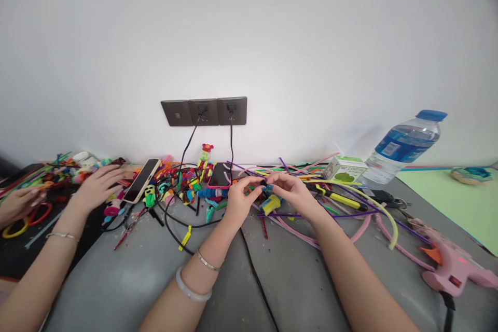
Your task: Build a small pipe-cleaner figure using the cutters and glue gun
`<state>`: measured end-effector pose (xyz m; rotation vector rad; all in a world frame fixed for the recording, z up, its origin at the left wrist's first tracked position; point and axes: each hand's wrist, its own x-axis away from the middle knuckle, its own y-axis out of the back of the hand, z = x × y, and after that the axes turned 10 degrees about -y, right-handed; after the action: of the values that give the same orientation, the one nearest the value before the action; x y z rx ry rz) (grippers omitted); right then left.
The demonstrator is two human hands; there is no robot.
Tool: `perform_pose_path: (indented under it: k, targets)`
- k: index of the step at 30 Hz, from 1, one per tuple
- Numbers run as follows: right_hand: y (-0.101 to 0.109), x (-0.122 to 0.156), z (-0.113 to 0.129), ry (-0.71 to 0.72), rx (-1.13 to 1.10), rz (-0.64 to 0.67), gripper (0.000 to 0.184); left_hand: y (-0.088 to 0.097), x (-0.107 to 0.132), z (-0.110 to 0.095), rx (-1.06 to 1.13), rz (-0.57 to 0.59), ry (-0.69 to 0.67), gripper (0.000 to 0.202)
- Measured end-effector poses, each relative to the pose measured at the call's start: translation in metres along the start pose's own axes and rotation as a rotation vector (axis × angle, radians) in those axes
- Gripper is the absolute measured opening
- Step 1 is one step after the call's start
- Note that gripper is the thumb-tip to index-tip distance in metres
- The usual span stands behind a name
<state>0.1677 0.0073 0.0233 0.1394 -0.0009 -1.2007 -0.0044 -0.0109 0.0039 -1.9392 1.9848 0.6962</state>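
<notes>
My left hand [241, 198] and my right hand [292, 192] meet fingertip to fingertip above the grey table. Between their pinched fingers is a small black piece [263, 183], mostly hidden, so its kind is unclear. Just under the fingers lies a yellow and blue fuzzy figure [271, 204]; I cannot tell whether the fingers touch it. Behind my left hand rests a phone in a pink-red case [220, 175]. To the right of my right hand lies a yellow and black craft knife [344, 199] among long pipe cleaners [363, 228].
A co-worker's hands [95, 187] are at the left, near orange-handled scissors [39, 214] and another phone [142, 180]. At right are a water bottle [408, 145], a drink carton [345, 169] and a pink glue gun [451, 267]. Black cables [252, 264] cross the table.
</notes>
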Motion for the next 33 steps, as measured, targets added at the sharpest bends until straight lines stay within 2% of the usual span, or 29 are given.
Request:
perform_pose_path:
  k: [7,20,25,33]
  targets:
    - [0.0001,-0.0013,-0.0044,0.008,-0.007,-0.017,0.029,0.0014,-0.0006,0.0010,-0.013,0.005,-0.049,0.020]
    - [0.0022,-0.0002,-0.0028,0.186,0.097,-0.057,0.014,0.0004,-0.0006,0.0027,0.069,0.006,0.027,0.019]
    - [0.0028,0.0008,0.0006,0.192,0.095,-0.062,0.018,-0.0017,-0.0002,0.0040,0.154,0.007,0.065,0.024]
    - [0.0031,-0.0011,-0.0016,0.169,0.080,-0.071,0.024,-0.0021,-0.0002,0.0043,0.182,-0.003,0.027,0.023]
